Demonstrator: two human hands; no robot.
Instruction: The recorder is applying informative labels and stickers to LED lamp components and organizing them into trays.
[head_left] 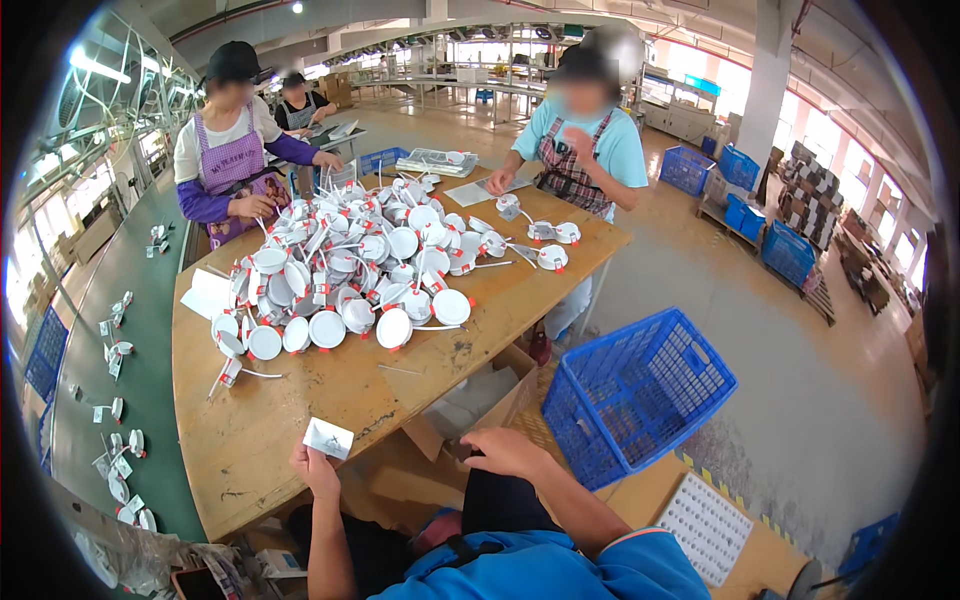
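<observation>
Between the thumb and fingers of my left hand (318, 474) is a small white card (328, 438) with a dark mark on it, held above the near edge of the wooden table (240, 440). My right hand (498, 452) hovers over my lap beside an open cardboard box (515, 400); its fingers are loosely stretched out with nothing visible in them. Beyond my left hand lies a big heap of round white downlights (327, 329) with red clips and white leads. A thin white strip (400, 370) lies on the tabletop near the heap.
Two co-workers stand at the table, one in a purple apron (232, 160), one in a plaid apron (575, 165). A blue crate (640, 395) stands at my right, near a white dotted sheet (705, 528). A green conveyor (150, 380) carrying lights runs along the left.
</observation>
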